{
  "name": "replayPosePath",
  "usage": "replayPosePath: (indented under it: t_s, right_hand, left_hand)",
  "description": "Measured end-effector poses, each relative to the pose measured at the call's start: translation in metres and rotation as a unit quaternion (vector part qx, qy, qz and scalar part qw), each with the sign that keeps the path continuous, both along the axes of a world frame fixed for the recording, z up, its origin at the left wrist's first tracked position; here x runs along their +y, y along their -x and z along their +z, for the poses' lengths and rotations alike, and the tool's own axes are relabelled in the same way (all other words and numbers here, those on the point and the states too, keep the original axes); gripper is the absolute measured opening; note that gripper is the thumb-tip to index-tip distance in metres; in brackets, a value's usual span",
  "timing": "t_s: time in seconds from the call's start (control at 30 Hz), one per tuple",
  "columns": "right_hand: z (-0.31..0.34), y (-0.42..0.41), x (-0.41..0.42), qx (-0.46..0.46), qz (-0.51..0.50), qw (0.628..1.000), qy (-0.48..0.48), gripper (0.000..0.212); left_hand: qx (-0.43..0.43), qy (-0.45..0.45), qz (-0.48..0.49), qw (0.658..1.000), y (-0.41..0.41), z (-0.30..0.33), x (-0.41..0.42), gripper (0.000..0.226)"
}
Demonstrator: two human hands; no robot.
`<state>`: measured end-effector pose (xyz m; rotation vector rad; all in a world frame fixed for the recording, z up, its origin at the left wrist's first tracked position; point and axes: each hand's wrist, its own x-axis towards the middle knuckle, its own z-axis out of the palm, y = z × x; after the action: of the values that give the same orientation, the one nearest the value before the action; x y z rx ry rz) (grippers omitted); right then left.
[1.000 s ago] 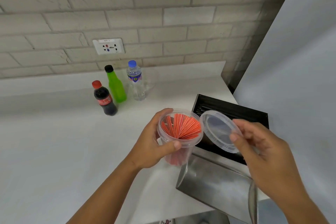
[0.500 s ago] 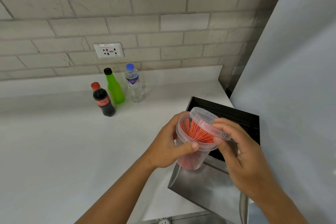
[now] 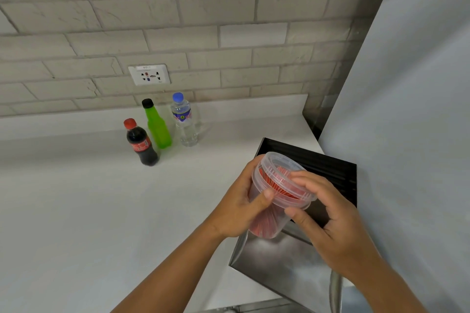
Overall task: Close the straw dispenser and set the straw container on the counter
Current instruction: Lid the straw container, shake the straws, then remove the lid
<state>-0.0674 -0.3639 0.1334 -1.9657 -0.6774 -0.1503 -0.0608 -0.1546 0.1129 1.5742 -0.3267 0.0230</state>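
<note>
Left of the hands and further back on the bench (image 3: 76, 211), three bottles stand close together: cola bottle (image 3: 141, 143), green bottle (image 3: 156, 126), water bottle (image 3: 185, 122). Well apart from the work, low knock-over risk unless the container gets set down that far back.

Left hand (image 3: 239, 203) is wrapped around the straw container (image 3: 267, 221), thumb across the front wall just under the rim. Held in the air, tilted, not on the bench. Red straws fill it.

Lid (image 3: 279, 175) sits on the rim; can't tell if it's snapped all round. Right hand (image 3: 338, 226) is closed on it, fingers over the top, thumb under the rim edge. Risk: uneven press leaves one side unseated, lid pops, straws spill. Thin wall may flex if squeezed.

Below and right of both hands, the straw dispenser (image 3: 330, 168) is open, its steel flap (image 3: 279, 259) hanging out over the bench edge. Risks: straws dropping into it, or a hand catching the flap. Closing it is not yet done.
</note>
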Motion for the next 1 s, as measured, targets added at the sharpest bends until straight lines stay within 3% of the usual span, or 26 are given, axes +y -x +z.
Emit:
replayPosePath:
  t_s: [0.17,0.33,0.57,0.67,0.77,1.0]
  right_hand:
    - [-0.002,-0.003,-0.004,0.015,0.009,1.0,0.002,0.05]
    - [-0.002,-0.004,-0.005,0.021,0.013,1.0,0.006,0.048]
    - [-0.005,-0.005,-0.01,0.037,0.007,0.999,0.001,0.044]
    - [-0.006,-0.007,-0.013,0.054,0.004,0.998,-0.021,0.043]
    - [-0.004,-0.01,-0.014,0.069,0.003,0.997,-0.04,0.044]
    - [0.0,-0.013,-0.011,0.071,0.007,0.996,-0.052,0.044]
  left_hand:
    - [-0.017,0.001,-0.006,1.0,-0.004,0.001,-0.003,0.077]
    - [-0.007,-0.011,0.008,1.0,-0.005,-0.001,-0.005,0.095]
    - [-0.016,-0.039,0.015,0.999,-0.006,0.007,-0.01,0.065]
    - [-0.015,-0.044,0.004,0.999,-0.004,0.008,-0.012,0.066]
    - [-0.005,-0.046,-0.002,0.999,-0.004,0.007,-0.012,0.085]
    - [-0.021,-0.06,0.021,0.998,-0.005,0.012,-0.011,0.067]
